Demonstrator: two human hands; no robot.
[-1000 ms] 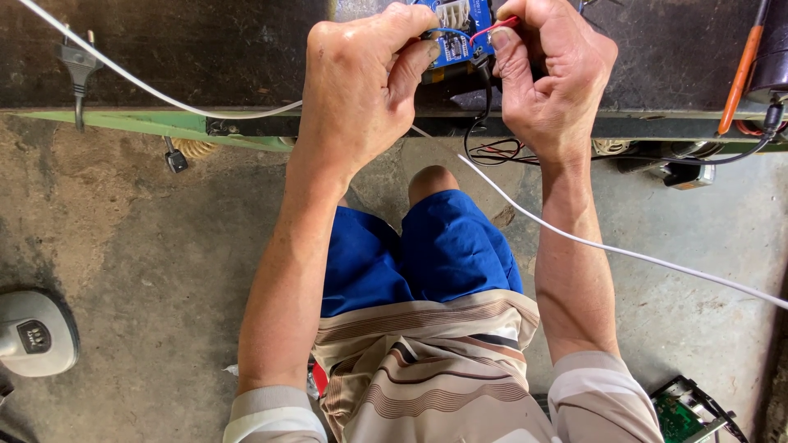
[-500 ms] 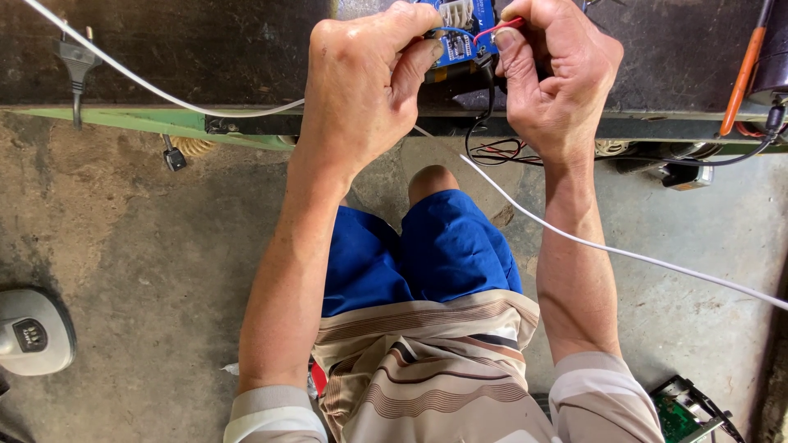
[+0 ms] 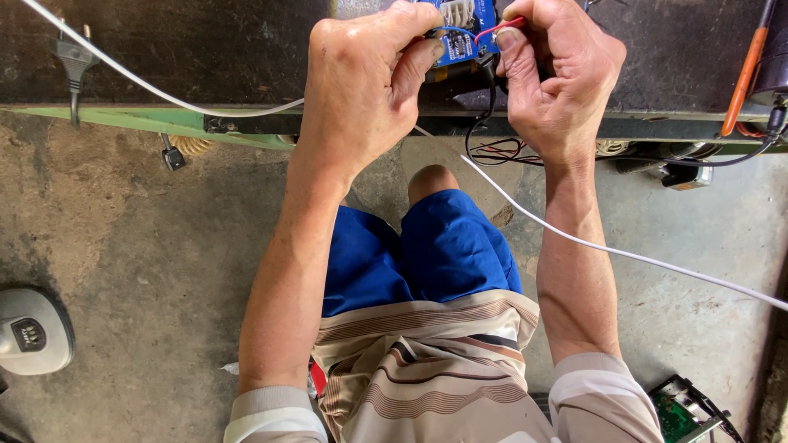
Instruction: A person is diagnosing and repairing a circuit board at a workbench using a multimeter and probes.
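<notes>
Head view looks straight down on your two hands at the bench [image 3: 164, 49] edge. Your left hand [image 3: 361, 90] is curled, thumb and fingers pinched on the blue board [image 3: 464, 25] and the dark part under it, steadying them just over the edge. Your right hand [image 3: 558, 78] is closed too, fingertips pinched on a red wire [image 3: 502, 28] that runs to the board. Black leads [image 3: 484, 139] loop down from the board and hang below the edge; a white cable [image 3: 616, 250] crosses under your right forearm. By my reading the wiring is under way: the red wire sits at the board, but whether it is fastened you cannot tell from here, and the hanging leads look unattached. A black plug [image 3: 74, 57] lies on the bench, well to the left.
</notes>
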